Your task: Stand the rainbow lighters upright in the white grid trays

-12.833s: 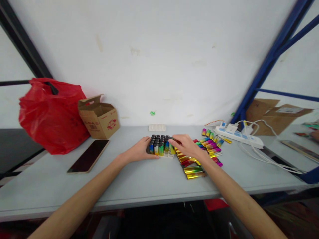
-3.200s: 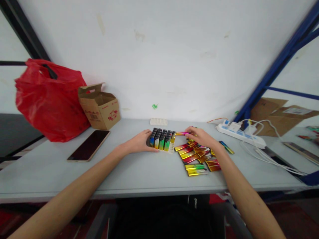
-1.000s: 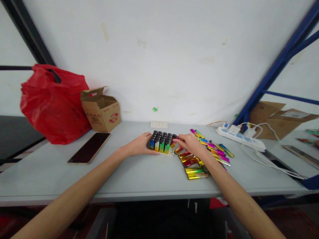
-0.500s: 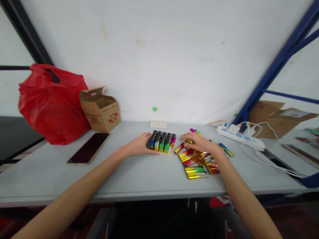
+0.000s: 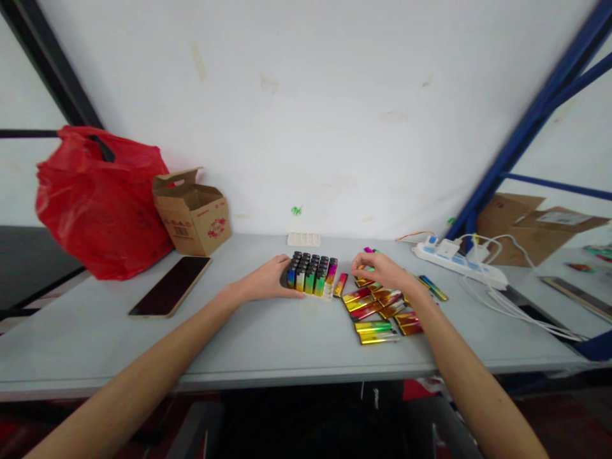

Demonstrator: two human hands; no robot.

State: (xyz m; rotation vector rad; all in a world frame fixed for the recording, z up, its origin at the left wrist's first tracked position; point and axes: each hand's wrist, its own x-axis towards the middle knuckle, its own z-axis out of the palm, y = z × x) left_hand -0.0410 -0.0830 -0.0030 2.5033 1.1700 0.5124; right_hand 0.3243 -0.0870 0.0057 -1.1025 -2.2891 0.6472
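Rows of upright lighters (image 5: 310,280) with black tops and shiny coloured bodies stand in a white slotted tray (image 5: 328,292); a few slots at its right front corner hold none. My left hand (image 5: 272,278) is closed around the tray's left side, thumb along the front. To the right, a loose pile of metallic lighters (image 5: 366,309) in gold, red and green lies flat on the table. Over the pile's far left part is my right hand (image 5: 380,271), fingers curled together; whatever they pinch is hidden. One red-gold lighter (image 5: 340,285) lies between the pile and the tray.
Another white slotted tray (image 5: 304,240) sits against the wall. On the left are a phone (image 5: 171,286), an open cardboard box (image 5: 191,220) and a red plastic bag (image 5: 102,210). A power strip (image 5: 459,264) with chargers and cables runs along the right, beside a blue metal frame (image 5: 526,127).
My right hand has lifted and curled its fingers inward. The red-gold lighter at the pile's left edge has turned more upright in view. My left hand stays put.
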